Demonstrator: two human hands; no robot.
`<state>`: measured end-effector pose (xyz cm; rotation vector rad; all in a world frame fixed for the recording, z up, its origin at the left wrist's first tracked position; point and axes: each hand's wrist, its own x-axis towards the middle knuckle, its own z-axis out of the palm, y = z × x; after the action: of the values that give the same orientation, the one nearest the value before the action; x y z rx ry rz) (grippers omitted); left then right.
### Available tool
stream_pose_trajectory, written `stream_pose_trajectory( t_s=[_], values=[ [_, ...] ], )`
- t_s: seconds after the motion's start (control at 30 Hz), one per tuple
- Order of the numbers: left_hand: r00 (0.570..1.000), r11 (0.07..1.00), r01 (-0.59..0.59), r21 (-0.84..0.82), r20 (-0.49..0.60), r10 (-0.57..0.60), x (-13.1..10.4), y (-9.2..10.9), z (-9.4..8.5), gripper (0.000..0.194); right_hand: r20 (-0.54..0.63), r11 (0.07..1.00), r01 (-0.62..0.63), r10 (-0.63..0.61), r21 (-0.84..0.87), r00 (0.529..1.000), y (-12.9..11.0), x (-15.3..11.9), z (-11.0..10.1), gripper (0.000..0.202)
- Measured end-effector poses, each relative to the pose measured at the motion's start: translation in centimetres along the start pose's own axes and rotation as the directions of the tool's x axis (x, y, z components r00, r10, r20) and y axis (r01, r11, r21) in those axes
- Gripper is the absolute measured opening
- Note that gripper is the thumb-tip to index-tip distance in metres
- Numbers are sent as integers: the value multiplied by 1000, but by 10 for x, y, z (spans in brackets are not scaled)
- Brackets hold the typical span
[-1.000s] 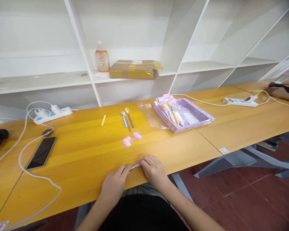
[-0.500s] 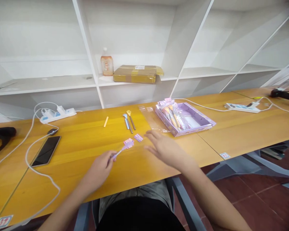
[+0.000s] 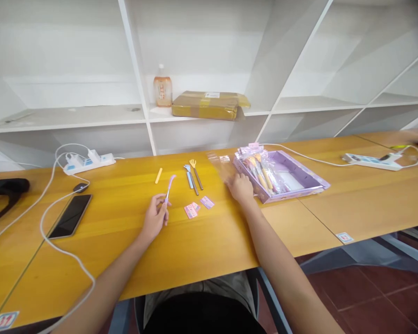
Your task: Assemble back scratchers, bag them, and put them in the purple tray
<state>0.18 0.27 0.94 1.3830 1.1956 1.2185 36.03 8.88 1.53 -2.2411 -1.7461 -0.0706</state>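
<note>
My left hand (image 3: 155,214) is closed around the handle of a purple stick-like tool (image 3: 169,186), its purple head pointing up and away. My right hand (image 3: 241,188) rests on clear plastic wrappers (image 3: 221,166) beside the purple tray; its fingers are curled, and what they hold, if anything, is hidden. Between the hands lie small pink cards (image 3: 191,211) and a purple card (image 3: 207,202). Behind them are a blue-headed tool (image 3: 191,178) and a yellow-headed tool (image 3: 196,174) with dark handles. A short yellow stick (image 3: 158,176) lies to their left.
The purple tray (image 3: 313,189) holds packaged tools (image 3: 261,174). A phone (image 3: 70,216), white cables and a power strip (image 3: 89,164) are at the left; another power strip (image 3: 372,161) is at the right. A bottle (image 3: 163,90) and cardboard box (image 3: 207,105) stand on the shelf.
My left hand has raised the purple tool's head away from the cards, turning it upright. My right hand has moved away from the cards to the wrappers by the tray. The view has shifted slightly.
</note>
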Motion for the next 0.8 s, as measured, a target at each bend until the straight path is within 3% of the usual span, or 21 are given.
stream_pose_trajectory(
  t_s=[0.23,0.33,0.4,0.5,0.57,0.63,0.73,0.8],
  values=[
    [1000,1000,17,-21,-8,-17,1,-3,-6,37,-75,994,-28,36,102,997,23,12,11,32],
    [1000,1000,21,-9,23,-21,-2,0,-1,35,-246,937,61,27,344,969,21,13,9,24],
    [998,999,38,-14,46,-38,-5,4,1,33,-342,808,179,29,561,939,9,8,6,22],
    [988,992,123,-23,93,-121,-11,8,3,32,-267,512,247,-37,823,963,-22,-11,-1,27],
    [969,981,195,0,158,-192,-14,8,3,33,-217,352,255,-142,901,966,-47,-30,-4,30],
    [944,970,240,23,230,-239,-17,6,3,37,-215,263,283,-260,922,941,-68,-50,-6,33],
    [922,968,250,0,306,-238,-21,3,5,47,-176,172,292,-487,941,856,-88,-75,-9,35],
    [926,976,217,-30,322,-196,-23,4,7,49,-102,132,245,-652,960,751,-94,-87,-10,37]
  ],
)
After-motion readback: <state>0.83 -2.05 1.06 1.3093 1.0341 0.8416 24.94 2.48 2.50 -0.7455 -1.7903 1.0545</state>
